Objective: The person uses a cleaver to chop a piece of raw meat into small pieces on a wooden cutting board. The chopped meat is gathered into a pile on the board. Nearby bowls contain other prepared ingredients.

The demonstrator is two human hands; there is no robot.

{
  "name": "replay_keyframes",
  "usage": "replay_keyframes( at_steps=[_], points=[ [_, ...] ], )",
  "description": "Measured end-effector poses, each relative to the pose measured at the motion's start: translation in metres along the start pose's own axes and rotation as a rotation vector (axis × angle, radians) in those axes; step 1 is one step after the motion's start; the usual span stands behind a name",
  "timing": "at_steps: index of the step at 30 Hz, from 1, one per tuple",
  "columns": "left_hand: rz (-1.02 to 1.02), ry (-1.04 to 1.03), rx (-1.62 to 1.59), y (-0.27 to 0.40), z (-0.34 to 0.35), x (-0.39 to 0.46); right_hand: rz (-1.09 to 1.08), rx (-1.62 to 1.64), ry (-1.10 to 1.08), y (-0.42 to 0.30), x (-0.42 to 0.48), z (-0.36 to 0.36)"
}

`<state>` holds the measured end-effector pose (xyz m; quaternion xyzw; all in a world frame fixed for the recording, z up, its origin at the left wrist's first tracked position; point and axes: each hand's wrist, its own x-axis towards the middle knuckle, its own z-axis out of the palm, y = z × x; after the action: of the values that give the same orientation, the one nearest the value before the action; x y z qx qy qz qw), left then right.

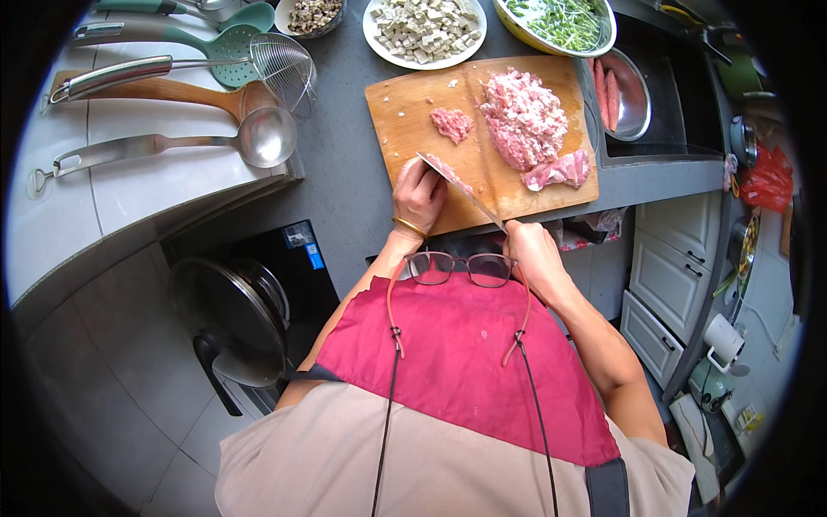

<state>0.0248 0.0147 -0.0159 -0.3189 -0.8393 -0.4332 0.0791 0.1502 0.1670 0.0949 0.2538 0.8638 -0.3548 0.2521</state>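
My right hand (pixel 535 253) grips the handle of a kitchen knife (pixel 478 205) at the near edge of a wooden cutting board (pixel 407 123). The blade points up and left, seen nearly edge-on. Curled close beside the blade near its tip is my left hand (pixel 420 194); whatever lies under its fingers is hidden. A thin strip of raw meat (pixel 452 173) lies along the blade's far side. Farther up sits a small patch of minced meat (pixel 451 125). A large heap of chopped meat (pixel 523 116) covers the board's right half, with an uncut meat piece (pixel 559 170) below it.
Behind the board stand a plate of pale cubes (pixel 426 29), a bowl of cut greens (pixel 562 26) and a bowl of diced brown food (pixel 314 15). A metal bowl (pixel 632 97) is by the sink (pixel 685 103) at right. A ladle (pixel 266 137) and a wire strainer (pixel 284 71) hang left.
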Motion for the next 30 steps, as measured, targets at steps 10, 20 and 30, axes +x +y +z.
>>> replay_keyframes(
  at_steps=[10,20,30],
  points=[
    [-0.094,-0.066,-0.004,-0.001,0.001,-0.005,-0.133,-0.244,0.059,-0.027,0.039,0.011],
    [0.009,-0.005,-0.01,0.004,-0.001,0.004,-0.2,-0.317,0.097,-0.028,0.056,0.019],
    [-0.001,0.042,-0.025,0.013,-0.015,0.003,-0.139,-0.232,0.12,0.002,0.032,0.01]
  ],
)
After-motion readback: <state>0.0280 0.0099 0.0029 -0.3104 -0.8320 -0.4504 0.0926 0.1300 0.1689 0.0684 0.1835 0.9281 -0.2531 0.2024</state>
